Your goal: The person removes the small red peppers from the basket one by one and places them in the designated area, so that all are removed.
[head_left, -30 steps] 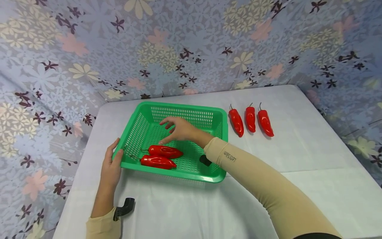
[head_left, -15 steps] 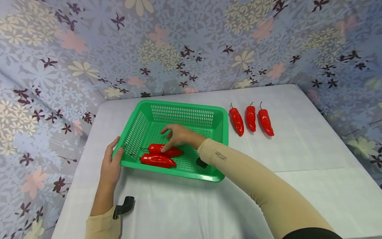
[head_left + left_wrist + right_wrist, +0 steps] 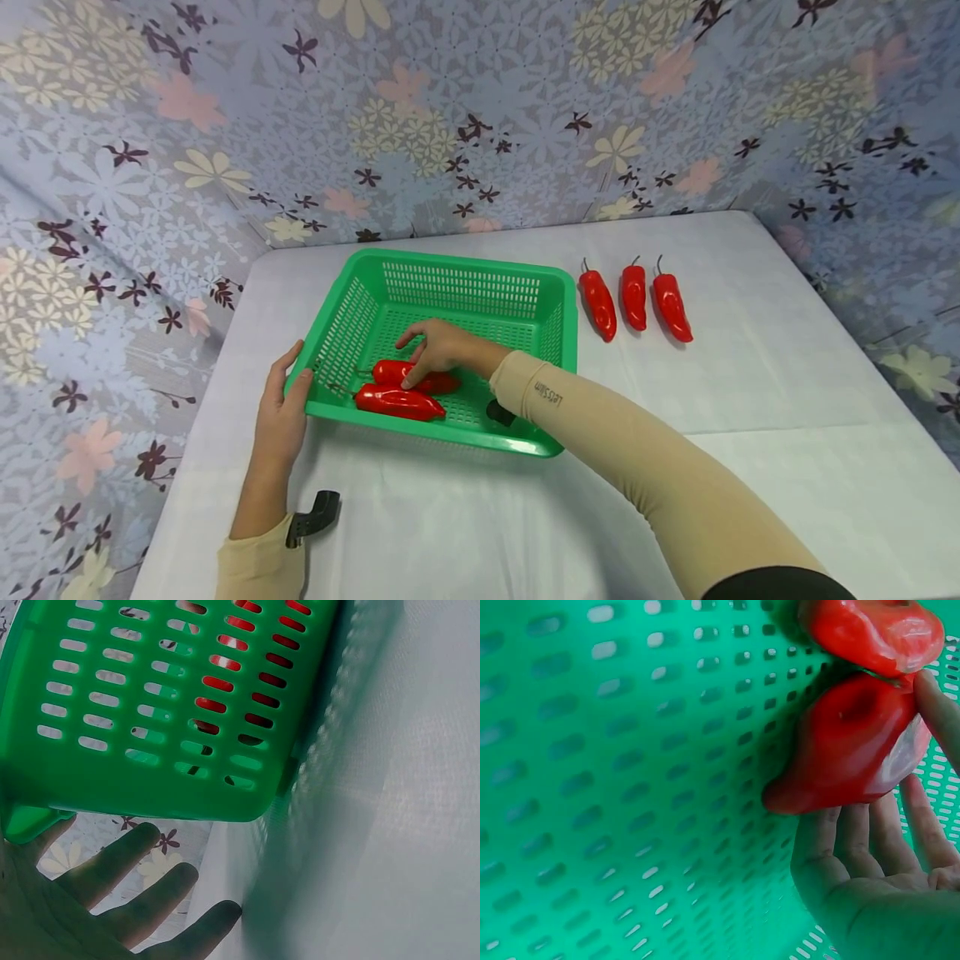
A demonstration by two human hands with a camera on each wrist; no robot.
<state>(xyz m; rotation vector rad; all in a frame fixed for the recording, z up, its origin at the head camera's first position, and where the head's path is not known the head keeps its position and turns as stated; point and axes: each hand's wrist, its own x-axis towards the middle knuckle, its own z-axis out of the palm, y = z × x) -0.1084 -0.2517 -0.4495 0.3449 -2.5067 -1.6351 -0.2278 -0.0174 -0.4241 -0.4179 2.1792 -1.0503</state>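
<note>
Green plastic basket (image 3: 450, 260), slotted on walls and floor, sits left of centre in the frame on the white-covered table (image 3: 780, 367). Inside, toward its lower left, lie two red peppers side by side, stems toward the left wall. With my right hand (image 3: 442, 343) I pinch the upper pepper (image 3: 847, 746), thumb on the side facing the lower pepper (image 3: 397, 402), fingers on the opposite side. Left hand (image 3: 279, 421) holds the basket's rim lightly at the left edge, thumb over it; in the left wrist view three fingers extend nearly straight and apart from the wall. Outside, right of the basket, lie a left pepper (image 3: 597, 305), a middle pepper (image 3: 633, 297) and a right pepper (image 3: 672, 307), stems up-frame. Principal risk, in my judgement: the glossy skin may slip, since the grip appears to rely on fingertips. Secondary: the two basket peppers lie touching or nearly so, so a sideways shift of my thumb could roll the lower one. Lesser: the lower pepper's stem, close against the slotted wall, could snag if dragged. A slackened left hold could also let the basket slide.
</note>
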